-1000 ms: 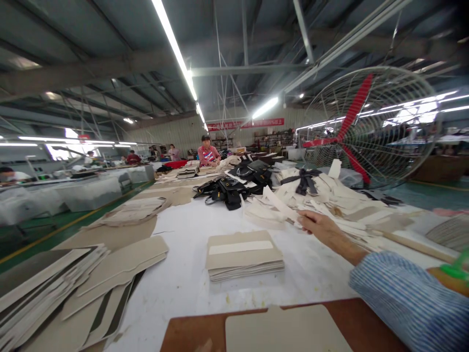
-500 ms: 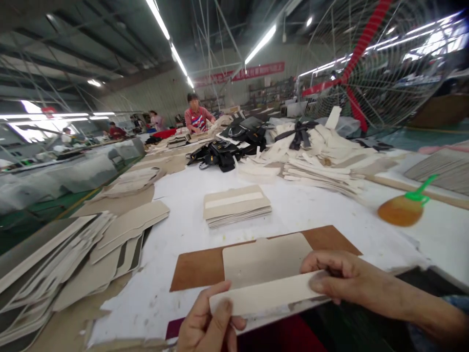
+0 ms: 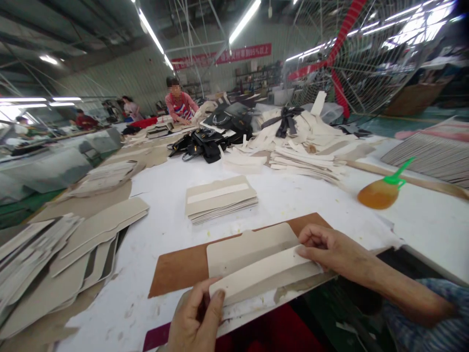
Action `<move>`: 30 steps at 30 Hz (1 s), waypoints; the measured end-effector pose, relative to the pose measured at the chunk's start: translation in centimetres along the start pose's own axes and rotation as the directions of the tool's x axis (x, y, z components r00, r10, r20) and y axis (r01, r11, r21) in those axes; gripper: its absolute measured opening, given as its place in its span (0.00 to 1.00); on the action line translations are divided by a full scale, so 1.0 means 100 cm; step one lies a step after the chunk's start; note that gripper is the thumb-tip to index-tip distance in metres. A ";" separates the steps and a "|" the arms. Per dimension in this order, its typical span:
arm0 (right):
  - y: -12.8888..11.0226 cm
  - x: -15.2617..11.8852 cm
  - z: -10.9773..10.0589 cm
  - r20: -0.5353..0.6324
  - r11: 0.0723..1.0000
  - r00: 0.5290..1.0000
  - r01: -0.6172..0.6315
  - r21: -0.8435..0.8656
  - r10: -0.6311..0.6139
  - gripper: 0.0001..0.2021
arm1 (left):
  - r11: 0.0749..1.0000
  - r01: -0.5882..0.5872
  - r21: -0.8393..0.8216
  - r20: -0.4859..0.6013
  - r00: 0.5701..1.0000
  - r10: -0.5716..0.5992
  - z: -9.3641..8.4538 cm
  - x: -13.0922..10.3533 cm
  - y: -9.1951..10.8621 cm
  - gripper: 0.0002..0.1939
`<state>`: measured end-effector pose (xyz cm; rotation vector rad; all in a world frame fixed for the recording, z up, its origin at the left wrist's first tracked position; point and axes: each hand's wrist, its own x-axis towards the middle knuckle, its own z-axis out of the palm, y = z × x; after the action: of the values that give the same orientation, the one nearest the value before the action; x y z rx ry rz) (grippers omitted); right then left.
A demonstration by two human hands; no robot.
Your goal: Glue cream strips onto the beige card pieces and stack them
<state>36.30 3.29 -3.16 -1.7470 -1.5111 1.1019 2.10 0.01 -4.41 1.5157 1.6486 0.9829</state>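
Pinching its ends, left hand (image 3: 196, 315) and right hand (image 3: 331, 249) hold a pale strip (image 3: 262, 268) over a beige panel (image 3: 245, 247) near the table's (image 3: 293, 195) near edge.

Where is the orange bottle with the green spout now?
In the head view, the orange bottle lies toward the right on the white tabletop, beyond the right hand.

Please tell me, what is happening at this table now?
A person pinches a pale strip near its two ends, one in the left hand and the other in the right hand. The strip is over the near part of a panel, which lies on a brown board; whether they touch is hard to tell. Just beyond is a stack of panels, with a strip across the top one. Another person is farther back.
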 end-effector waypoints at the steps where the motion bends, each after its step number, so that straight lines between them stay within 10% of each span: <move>1: -0.002 0.003 0.001 -0.020 1.000 1.000 0.005 -0.030 -0.005 0.21 | 0.999 0.038 0.004 -0.019 0.999 -0.038 0.002 0.003 -0.001 0.33; 30: -0.010 0.011 0.014 -0.170 0.960 0.985 -0.054 -0.273 0.007 0.08 | 0.985 0.023 0.169 -0.151 0.989 0.003 0.008 0.023 0.006 0.27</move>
<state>34.62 4.40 -3.26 -2.0014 -1.5969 0.7615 2.87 2.41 -4.25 1.5742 1.8866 0.9934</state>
